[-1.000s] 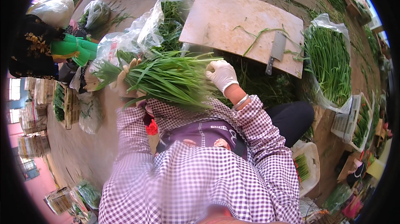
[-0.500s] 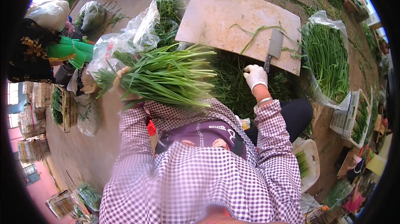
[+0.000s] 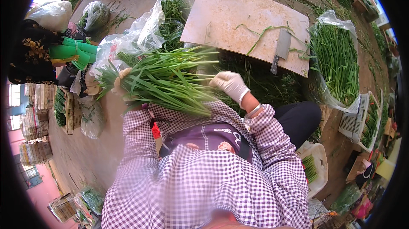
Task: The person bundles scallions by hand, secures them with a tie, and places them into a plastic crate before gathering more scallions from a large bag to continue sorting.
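Note:
My left hand [image 3: 122, 83] grips a thick bunch of garlic chives [image 3: 166, 79] near its leafy end, the stalks pointing right across my lap. Leaves hide part of that hand. My right hand [image 3: 230, 85], in a white glove, is closed at the right ends of the bunch, its fingertips pinching a pale stalk. Beyond it, a cleaver [image 3: 283, 45] with a dark handle lies on a pale cutting board [image 3: 247, 15], its handle jutting past the near edge. A few loose green blades [image 3: 260, 39] lie beside the cleaver.
Loose green trimmings [image 3: 264, 86] lie heaped below the board. Plastic-lined greens [image 3: 334, 60] stand right of it, with a crate [image 3: 353, 116] nearer me. At left are a bag of greens [image 3: 170, 20] and another person's green sleeve [image 3: 72, 52]. A white tub [image 3: 321, 173] sits by my right side.
My right hand has moved left from over the trimmings to the stalk ends and closed on a stalk. The bunch in my left hand has stayed nearly in place.

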The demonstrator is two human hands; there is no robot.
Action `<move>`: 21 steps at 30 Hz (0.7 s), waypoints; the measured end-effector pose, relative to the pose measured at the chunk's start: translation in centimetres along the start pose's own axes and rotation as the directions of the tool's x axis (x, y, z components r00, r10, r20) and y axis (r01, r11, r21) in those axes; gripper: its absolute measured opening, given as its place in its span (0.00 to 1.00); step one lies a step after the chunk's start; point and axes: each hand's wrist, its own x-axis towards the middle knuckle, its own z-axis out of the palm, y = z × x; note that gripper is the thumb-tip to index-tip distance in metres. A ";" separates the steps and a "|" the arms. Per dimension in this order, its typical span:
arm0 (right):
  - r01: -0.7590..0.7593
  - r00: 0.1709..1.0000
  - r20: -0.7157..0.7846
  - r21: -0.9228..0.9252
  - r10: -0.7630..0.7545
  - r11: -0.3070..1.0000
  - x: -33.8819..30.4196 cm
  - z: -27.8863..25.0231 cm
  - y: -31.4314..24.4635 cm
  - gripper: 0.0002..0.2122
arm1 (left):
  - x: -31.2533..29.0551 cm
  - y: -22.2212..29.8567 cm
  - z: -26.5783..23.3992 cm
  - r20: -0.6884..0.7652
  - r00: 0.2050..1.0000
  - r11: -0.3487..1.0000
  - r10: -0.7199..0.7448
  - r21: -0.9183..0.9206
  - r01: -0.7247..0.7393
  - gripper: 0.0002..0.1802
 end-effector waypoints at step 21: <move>-0.104 0.945 -0.214 0.517 0.246 0.849 5.9 3.1 0.1 0.05 | -0.1 -0.6 0.1 -0.219 0.973 0.996 0.070 -0.035 -0.079 0.08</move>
